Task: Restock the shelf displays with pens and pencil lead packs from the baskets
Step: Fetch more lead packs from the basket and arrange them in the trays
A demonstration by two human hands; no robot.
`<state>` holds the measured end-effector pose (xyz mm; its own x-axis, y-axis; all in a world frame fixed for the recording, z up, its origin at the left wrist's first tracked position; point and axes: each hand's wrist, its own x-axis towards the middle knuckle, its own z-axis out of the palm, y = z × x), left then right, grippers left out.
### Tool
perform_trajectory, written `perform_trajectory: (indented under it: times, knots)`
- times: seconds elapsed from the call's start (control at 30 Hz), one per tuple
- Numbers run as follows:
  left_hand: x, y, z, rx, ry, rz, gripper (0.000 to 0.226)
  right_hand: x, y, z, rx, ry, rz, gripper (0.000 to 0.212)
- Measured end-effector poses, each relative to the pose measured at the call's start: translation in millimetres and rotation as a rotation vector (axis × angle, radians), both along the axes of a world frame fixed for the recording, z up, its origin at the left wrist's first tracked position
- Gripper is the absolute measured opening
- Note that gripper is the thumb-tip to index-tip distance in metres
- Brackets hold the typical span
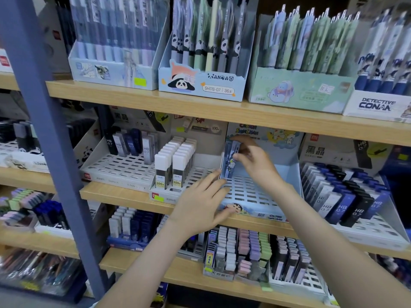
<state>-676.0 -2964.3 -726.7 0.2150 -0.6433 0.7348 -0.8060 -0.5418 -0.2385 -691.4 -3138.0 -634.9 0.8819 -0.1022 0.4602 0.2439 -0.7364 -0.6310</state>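
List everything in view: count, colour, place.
panda pen box: one, light blue, top shelf.
green pen box: one, pale green, top shelf, to its right.
white-capped lead packs: two rows, white over dark, middle-shelf tray.
cartoon tray: one, white and blue, middle shelf, centre.
cartoon lead packs: count unclear, blue, against that tray's left wall.
HB 0.7 lead packs: many, black, blue, grey, right middle-shelf tray.
pastel lead packs: several rows, pink, purple, green, lower shelf.
shelf post: one, grey-blue, left.
left hand: fingers straight, touching cartoon tray's front left.
right hand: pinching the cartoon lead packs.
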Motion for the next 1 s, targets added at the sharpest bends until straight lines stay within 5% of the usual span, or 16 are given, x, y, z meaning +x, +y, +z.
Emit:
perform_trajectory:
  times: [0.53, 0.77, 1.0]
  knots:
    - [-1.5, 0.2, 1.0, -0.009, -0.019, 0.028, 0.049, 3.8, -4.0, -15.3, -0.15, 0.099, -0.072, 0.042]
    - [-1.4, -0.5, 0.1, -0.004, -0.012, 0.025, 0.046, 1.4, -4.0, -15.8, -0.43, 0.04, -0.178, 0.049]
    - [-13.8, -3.6, 2.3, -0.001, 0.062, 0.043, 0.044, -20.5, -1.9, -18.6, -0.477, 0.047, -0.141, 0.058]
